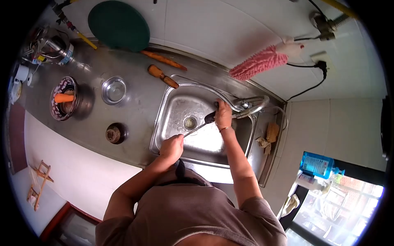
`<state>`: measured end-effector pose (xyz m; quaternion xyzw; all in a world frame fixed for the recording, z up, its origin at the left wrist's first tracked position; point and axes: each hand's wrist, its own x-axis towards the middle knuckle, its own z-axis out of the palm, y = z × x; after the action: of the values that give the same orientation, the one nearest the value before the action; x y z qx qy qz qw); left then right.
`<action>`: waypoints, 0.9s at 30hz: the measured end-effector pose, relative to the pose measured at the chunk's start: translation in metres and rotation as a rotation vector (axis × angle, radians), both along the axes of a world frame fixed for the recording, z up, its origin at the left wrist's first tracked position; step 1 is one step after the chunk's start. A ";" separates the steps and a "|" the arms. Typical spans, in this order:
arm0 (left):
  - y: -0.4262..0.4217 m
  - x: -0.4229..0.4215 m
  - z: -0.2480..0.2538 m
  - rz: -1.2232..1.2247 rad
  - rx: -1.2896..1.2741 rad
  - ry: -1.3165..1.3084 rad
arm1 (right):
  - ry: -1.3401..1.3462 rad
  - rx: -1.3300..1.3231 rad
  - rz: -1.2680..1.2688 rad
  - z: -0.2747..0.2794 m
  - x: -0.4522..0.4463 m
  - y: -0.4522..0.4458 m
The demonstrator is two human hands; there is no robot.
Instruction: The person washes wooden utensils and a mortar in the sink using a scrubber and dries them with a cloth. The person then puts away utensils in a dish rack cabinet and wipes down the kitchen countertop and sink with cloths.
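Observation:
Over the steel sink [162,119], both of my hands are on a long utensil [194,130] with a thin metal shaft. My left hand [172,147] is closed round its near end, by the sink's front left corner. At the other end, my right hand [223,115] is wrapped round a dark part beneath the tap. Whether that dark part is the utensil's own handle or a scrubber, I cannot tell. The curved tap [258,107] stands just right of my right hand. The drain [190,122] shows below the shaft, in a wet basin.
Left on the counter stand a metal bowl [113,90], a dark jar [116,133] and a patterned pot [57,112] with an orange-handled tool. A wooden pestle [163,76] lies by the sink's back edge. A green round board [119,26] leans behind; a pink duster [258,63] hangs on the wall.

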<state>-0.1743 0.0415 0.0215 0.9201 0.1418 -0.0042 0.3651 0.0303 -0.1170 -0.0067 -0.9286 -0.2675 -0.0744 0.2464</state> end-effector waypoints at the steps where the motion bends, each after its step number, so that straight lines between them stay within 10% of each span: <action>1: 0.000 0.000 0.003 -0.029 0.037 -0.039 | 0.000 0.008 -0.009 0.000 -0.003 -0.006; 6: 0.001 0.010 -0.003 -0.043 0.160 -0.130 | 0.033 -0.203 0.346 0.022 -0.025 -0.006; 10: 0.003 0.010 0.002 -0.018 0.093 -0.164 | 0.438 -0.042 0.078 -0.022 0.000 -0.040; 13: 0.006 0.006 -0.005 0.132 -0.031 -0.124 | 0.535 0.470 -0.248 -0.038 0.002 -0.070; 18: -0.018 0.022 -0.026 0.202 -0.439 -0.078 | 1.641 1.700 -0.338 -0.001 -0.047 -0.039; 22: -0.048 0.024 -0.020 0.105 -0.554 -0.116 | 1.518 1.686 0.024 0.008 -0.055 -0.013; 27: -0.050 0.046 -0.033 0.117 -0.651 -0.044 | 1.273 1.399 -0.264 0.017 -0.046 -0.011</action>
<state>-0.1280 -0.0083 -0.0120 0.7452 0.1774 -0.0084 0.6428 -0.0158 -0.1275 0.0108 -0.4598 0.1287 0.2745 0.8346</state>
